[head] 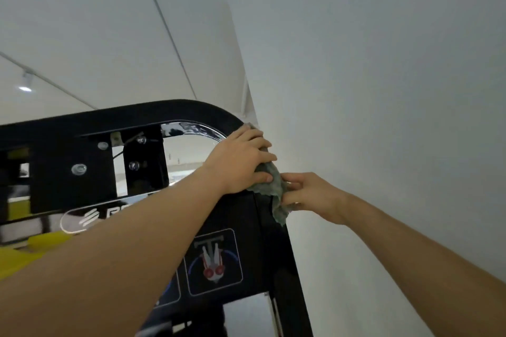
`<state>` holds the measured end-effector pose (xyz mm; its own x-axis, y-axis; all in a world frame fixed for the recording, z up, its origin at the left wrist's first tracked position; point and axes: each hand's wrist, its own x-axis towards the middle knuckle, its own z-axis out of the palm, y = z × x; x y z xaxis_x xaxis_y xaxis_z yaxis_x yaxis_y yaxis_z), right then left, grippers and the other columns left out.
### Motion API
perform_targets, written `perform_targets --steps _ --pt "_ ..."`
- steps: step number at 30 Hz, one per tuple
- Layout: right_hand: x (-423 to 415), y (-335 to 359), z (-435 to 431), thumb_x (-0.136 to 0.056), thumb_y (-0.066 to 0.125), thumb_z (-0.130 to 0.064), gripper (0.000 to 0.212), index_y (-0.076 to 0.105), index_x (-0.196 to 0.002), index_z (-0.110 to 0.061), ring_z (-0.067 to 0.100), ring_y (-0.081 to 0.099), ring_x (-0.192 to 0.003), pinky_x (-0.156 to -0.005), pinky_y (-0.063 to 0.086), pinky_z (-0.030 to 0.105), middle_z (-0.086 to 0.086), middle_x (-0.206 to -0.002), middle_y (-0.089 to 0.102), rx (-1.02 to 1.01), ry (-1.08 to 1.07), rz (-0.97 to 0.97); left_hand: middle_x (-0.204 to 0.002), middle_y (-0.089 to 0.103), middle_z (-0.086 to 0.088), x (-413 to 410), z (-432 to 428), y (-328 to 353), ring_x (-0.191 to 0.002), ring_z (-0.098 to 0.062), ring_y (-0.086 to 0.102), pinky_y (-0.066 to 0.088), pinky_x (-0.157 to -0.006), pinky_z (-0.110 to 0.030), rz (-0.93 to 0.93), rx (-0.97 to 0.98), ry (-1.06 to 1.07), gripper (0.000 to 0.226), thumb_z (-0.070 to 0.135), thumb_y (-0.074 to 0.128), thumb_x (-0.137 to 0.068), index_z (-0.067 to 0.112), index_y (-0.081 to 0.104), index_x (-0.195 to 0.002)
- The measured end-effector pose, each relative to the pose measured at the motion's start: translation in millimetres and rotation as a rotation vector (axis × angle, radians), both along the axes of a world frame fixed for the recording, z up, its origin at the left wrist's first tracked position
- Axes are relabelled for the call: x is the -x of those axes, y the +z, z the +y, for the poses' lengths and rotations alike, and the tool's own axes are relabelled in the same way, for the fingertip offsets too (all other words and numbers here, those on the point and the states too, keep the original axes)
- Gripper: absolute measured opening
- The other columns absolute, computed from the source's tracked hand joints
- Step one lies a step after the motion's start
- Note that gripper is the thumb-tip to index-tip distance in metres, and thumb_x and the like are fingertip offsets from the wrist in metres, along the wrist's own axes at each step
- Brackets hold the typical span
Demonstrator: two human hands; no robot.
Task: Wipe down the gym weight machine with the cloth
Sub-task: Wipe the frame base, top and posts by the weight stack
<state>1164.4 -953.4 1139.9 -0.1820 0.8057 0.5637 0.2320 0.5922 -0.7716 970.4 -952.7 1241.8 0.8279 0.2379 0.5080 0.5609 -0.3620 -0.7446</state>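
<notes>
White wall behind 1 black weight machine frame. 1 crumpled grey-green cloth on its rounded corner: under left hand's flat fingers, lower edge pinched by right hand.

Machine frame: black, smooth, semi-gloss, looks like painted metal. Chrome trim under top curve: mirror-bright. Bolt heads: shiny metal. Cloth: grey-green, soft, crumpled, matt. Diagram sticker: glossy. Wall: white, matt, smooth.
</notes>
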Motion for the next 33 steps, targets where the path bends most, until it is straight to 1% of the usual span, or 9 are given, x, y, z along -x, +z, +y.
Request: perform_targets --steps 3,8,12,15,19,22,27,30,33 --pt "-1.9 -17.6 -3.6 -0.091 0.059 -0.006 0.031 0.071 -0.118 -0.013 0.024 0.070 -0.098 -0.097 0.056 0.043 0.012 -0.110 0.073 0.057 0.043 0.107 -0.155 0.045 0.001 1.0 2.0 -26.1 -0.151 -0.023 0.024 0.008 -0.125 -0.041 -0.042 0.012 -0.027 0.052 0.058 0.056 -0.094 0.032 0.060 -0.139" --pt "-0.3 -43.6 -5.9 -0.102 0.053 -0.028 0.030 0.065 -0.129 -0.023 0.022 0.069 -0.106 -0.089 0.057 0.036 0.006 -0.120 0.071 0.111 0.115 0.239 -0.155 0.045 -0.004 4.2 2.9 -69.7 -0.148 -0.025 0.032 0.027 -0.120 -0.042 -0.147 -0.038 -0.068 0.056 0.053 0.066 -0.089 0.025 0.061 -0.137" --pt "6.2 -51.1 -9.6 -0.101 0.058 -0.022 0.036 0.059 -0.136 -0.029 0.019 0.070 -0.110 -0.094 0.057 0.039 -0.001 -0.123 0.071 0.032 0.106 0.257 -0.155 0.046 -0.007 9.2 0.2 -100.1 -0.143 -0.026 0.041 0.034 -0.116 -0.040 -0.250 -0.092 -0.070 0.062 0.046 0.071 -0.087 0.020 0.057 -0.142" --pt "20.9 -49.0 -15.4 -0.097 0.064 -0.013 0.044 0.058 -0.128 -0.043 0.005 0.068 -0.106 -0.086 0.057 0.022 -0.015 -0.116 0.072 -0.181 -0.010 0.165 -0.152 0.050 -0.009 18.2 2.4 -113.7 -0.139 -0.025 0.048 0.041 -0.111 -0.038 -0.303 -0.151 -0.044 0.061 0.043 0.073 -0.087 0.016 0.059 -0.140" --pt "33.0 -32.7 -12.0 -0.093 0.070 -0.019 0.054 0.054 -0.141 -0.037 0.009 0.068 -0.104 -0.091 0.058 0.031 -0.011 -0.120 0.070 -0.397 -0.210 0.050 -0.144 0.057 -0.009 35.4 6.0 -104.6 -0.129 -0.026 0.056 0.057 -0.086 -0.037 -0.330 -0.223 -0.072 0.056 0.047 0.072 -0.087 0.014 0.065 -0.132" --pt "36.7 -14.0 -5.8 -0.089 0.075 -0.022 0.069 0.044 -0.150 -0.030 0.011 0.063 -0.109 -0.095 0.055 0.030 -0.004 -0.127 0.061 -0.497 -0.340 -0.029 -0.136 0.060 -0.004 49.3 -4.7 -82.8 -0.119 -0.025 0.059 0.055 -0.071 -0.039 -0.392 -0.101 0.025 0.056 0.054 0.061 -0.092 0.020 0.059 -0.136" --pt "52.2 12.1 -0.8 -0.083 0.081 -0.022 0.064 0.056 -0.141 -0.017 0.014 0.042 -0.123 -0.105 0.036 0.017 0.006 -0.136 0.044 -0.782 -0.551 -0.292 -0.102 0.066 0.002 53.1 -25.2 -36.4 -0.098 -0.025 0.063 0.038 -0.072 -0.033 -0.481 0.146 0.269 0.049 0.064 0.066 -0.085 0.031 0.063 -0.121" --pt "65.3 21.9 -1.1 -0.079 0.082 -0.028 0.053 0.067 -0.127 -0.013 0.024 0.042 -0.123 -0.103 0.042 0.036 0.007 -0.131 0.054 -0.974 -0.648 -0.521 -0.099 0.058 0.004 63.3 -32.5 -2.6 -0.099 -0.024 0.059 0.039 -0.074 -0.034 -0.317 0.283 0.385 0.050 0.055 0.078 -0.079 0.030 0.065 -0.121" --pt "83.2 27.1 1.7 -0.080 0.081 -0.027 0.044 0.071 -0.120 -0.011 0.026 0.051 -0.115 -0.097 0.045 0.039 0.005 -0.120 0.065 -1.017 -0.626 -0.632 -0.111 0.064 0.001 80.4 -31.3 16.3 -0.098 -0.023 0.057 0.046 -0.077 -0.035 -0.260 0.377 0.500 0.059 0.050 0.086 -0.072 0.027 0.067 -0.123"
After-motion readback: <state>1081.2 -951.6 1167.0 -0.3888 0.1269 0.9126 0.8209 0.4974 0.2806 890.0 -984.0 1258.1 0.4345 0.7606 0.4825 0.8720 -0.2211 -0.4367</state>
